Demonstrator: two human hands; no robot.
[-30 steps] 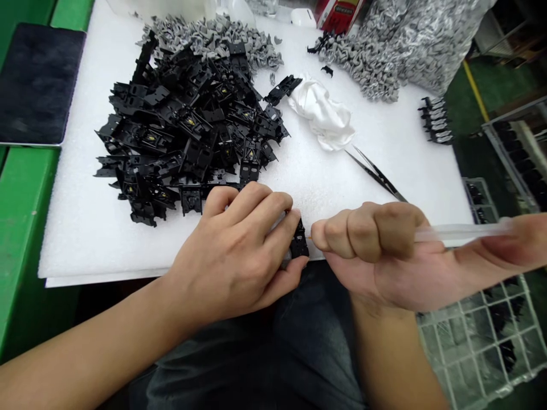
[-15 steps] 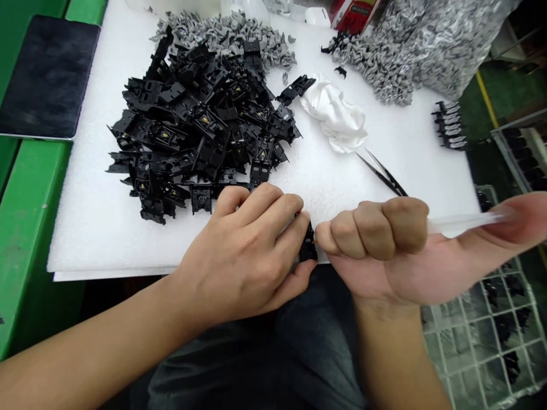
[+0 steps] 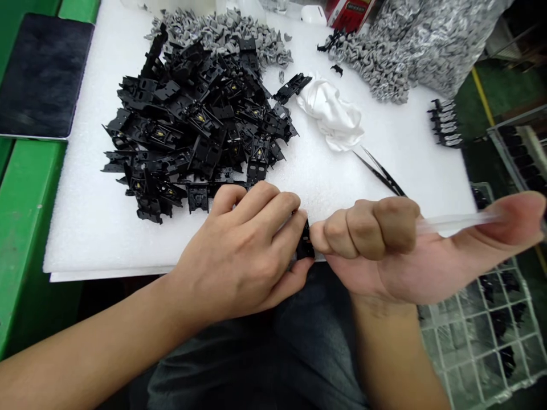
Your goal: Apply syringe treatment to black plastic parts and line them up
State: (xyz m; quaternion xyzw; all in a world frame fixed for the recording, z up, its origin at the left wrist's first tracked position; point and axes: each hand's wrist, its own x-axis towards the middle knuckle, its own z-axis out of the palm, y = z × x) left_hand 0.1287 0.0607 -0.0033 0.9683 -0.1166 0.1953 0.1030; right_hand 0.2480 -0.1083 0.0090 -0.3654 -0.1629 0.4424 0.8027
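Note:
My left hand (image 3: 248,250) is closed over a small black plastic part (image 3: 305,242) at the front edge of the white foam sheet; only the part's right end shows. Against that end sits my right hand (image 3: 371,239), curled into a fist with the thumb stretched out to the right. A slender translucent tube-like object (image 3: 448,223) runs from the fist to the thumb, and its other end is hidden in the fingers. Beyond my left hand lies a heap of black plastic parts (image 3: 205,125), some with yellow spots.
The foam sheet (image 3: 102,245) also bears grey pieces (image 3: 222,31), a white cloth (image 3: 331,114), black tweezers (image 3: 380,173) and a row of black-and-grey parts (image 3: 445,122). A clear bag (image 3: 448,45) with grey pieces stands back right. A tablet (image 3: 43,74) lies left; a wire basket (image 3: 482,336) stands lower right.
The whole view has shifted slightly left. Both hands keep the same grip, and the black part stays between them.

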